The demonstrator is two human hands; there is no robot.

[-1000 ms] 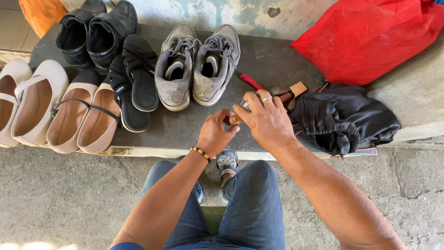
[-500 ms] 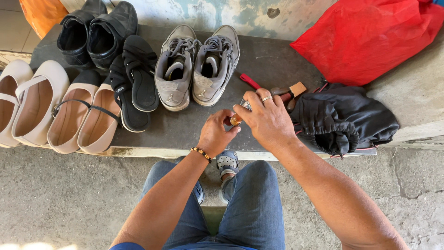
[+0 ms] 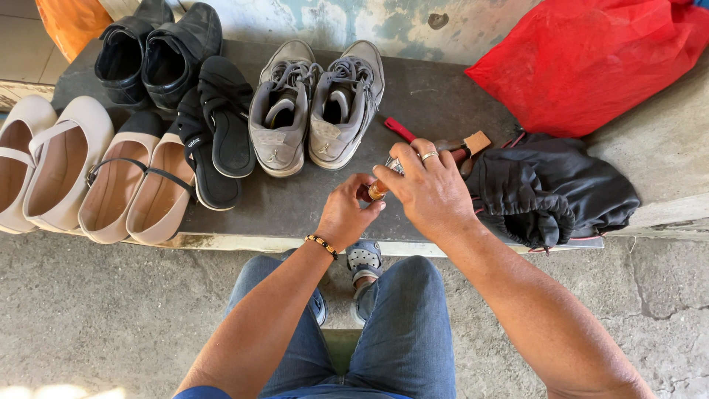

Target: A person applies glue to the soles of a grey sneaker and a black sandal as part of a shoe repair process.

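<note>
Above the dark surface (image 3: 436,96), in front of the grey sneakers (image 3: 317,107), the left hand (image 3: 343,214) and right hand (image 3: 428,192) have fingers clamped on a small bottle (image 3: 378,191), probably light, stiff and slippery, best gripped around its body.

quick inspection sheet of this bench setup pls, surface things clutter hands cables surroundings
surface: dark bench top, worn front edge.
job's things: small container with a brownish cap, held between both hands; kind unclear.
clutter: grey sneakers, black sandals, black shoes, beige flats, black bag, red bag, red-handled tool.
hands: left hand pinches the cap end; right hand wraps the body.
cables: nothing seen.
surroundings: concrete floor, peeling wall.
</note>
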